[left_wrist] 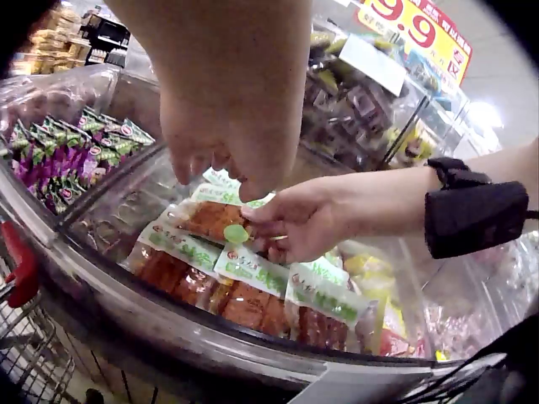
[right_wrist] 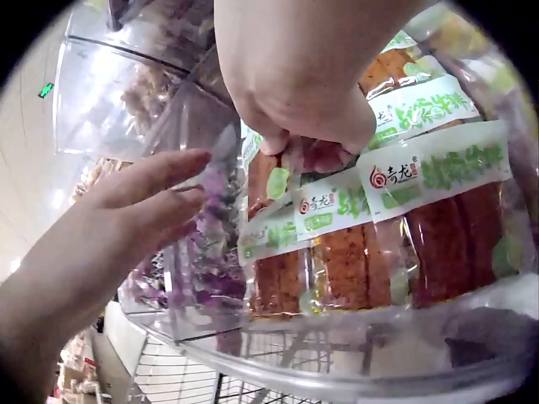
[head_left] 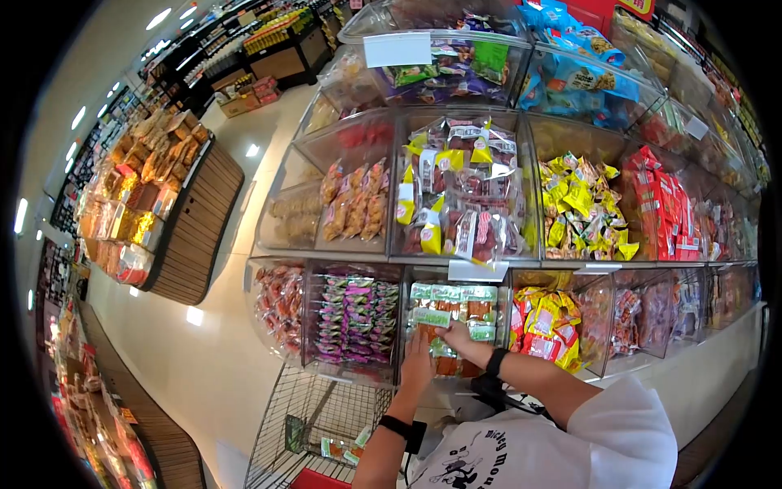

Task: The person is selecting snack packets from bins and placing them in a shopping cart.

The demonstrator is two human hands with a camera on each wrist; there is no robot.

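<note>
A flat packet (head_left: 432, 316) is pinched by the right hand (left_wrist: 299, 219), thumb and fingertips clamped on its edge, over the clear bin (right_wrist: 345, 345), above more brown packets (right_wrist: 450, 244) of the same kind. The left hand (right_wrist: 118, 210) is seen near the bin's left side, fingers stretched out and nothing held; this is shown best from the right wrist, as the fingertips are partly hidden in the head view. In the head view alone, green-and-white packets (head_left: 334, 447) are seen in a wire cart (head_left: 269, 420), below and left of the bin. Purple packets (head_left: 356, 318) are stacked left of the bin; yellow-and-red bags (head_left: 547, 326) are piled to its right. From the left wrist, "9.9" is read on a sign (left_wrist: 417, 29) above and behind the bin. From the right wrist, "奇龙" is read in black on the packet labels; the larger green characters cannot be fully made out. "Mickey Mou" is printed on the white shirt (head_left: 562, 444) in front of the bin.
</note>
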